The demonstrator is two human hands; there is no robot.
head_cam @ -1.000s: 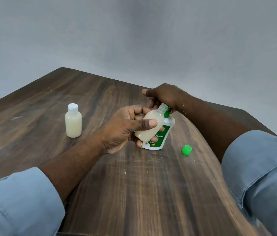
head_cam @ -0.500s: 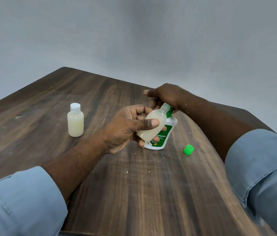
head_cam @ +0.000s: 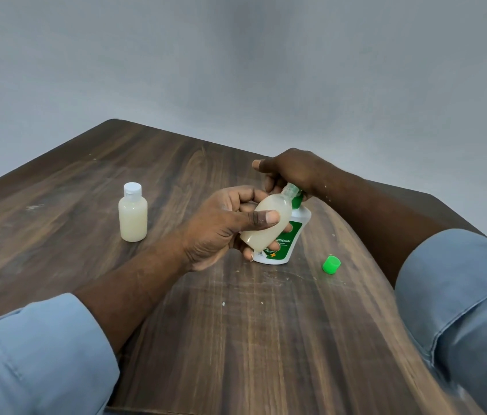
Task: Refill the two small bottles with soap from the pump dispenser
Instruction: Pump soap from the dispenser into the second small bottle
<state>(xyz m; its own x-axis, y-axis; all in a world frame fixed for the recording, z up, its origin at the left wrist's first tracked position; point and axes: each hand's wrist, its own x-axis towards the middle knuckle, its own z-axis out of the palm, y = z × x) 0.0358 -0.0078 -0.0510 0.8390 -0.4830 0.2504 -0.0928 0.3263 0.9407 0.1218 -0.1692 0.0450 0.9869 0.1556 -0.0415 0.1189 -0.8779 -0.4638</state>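
**Second bottle nearly full under the pump**

Two light blue sleeves frame the near edge of the wooden tabletop. Past them, toward the right edge, a loose green cap lies on the wood, apart from everything else; it is probably the open bottle's own.

Around the middle of the tabletop the left hand holds the open small bottle off the surface, thumb across its front and fingers curled round behind. The bottle leans: its long axis runs from the base, down and toward the near left, up to the mouth, which points away and right and meets the green nozzle of the pump dispenser. Pale, creamy soap shows through almost all of its body.

The dispenser stands upright just behind the bottle. The right hand sits on top with its fingers curled down over the pump head and the thumb sticking out to the left; the head itself is mostly hidden.

With so little room left, short, gentle strokes seem wise, keeping the mouth snug under the nozzle and easing the bottle upright before lifting away, so nothing runs down the neck.

Toward the left edge, well apart from the hands, the capped small bottle stands upright with its white lid on and looks full. The far corner meets a plain grey wall.
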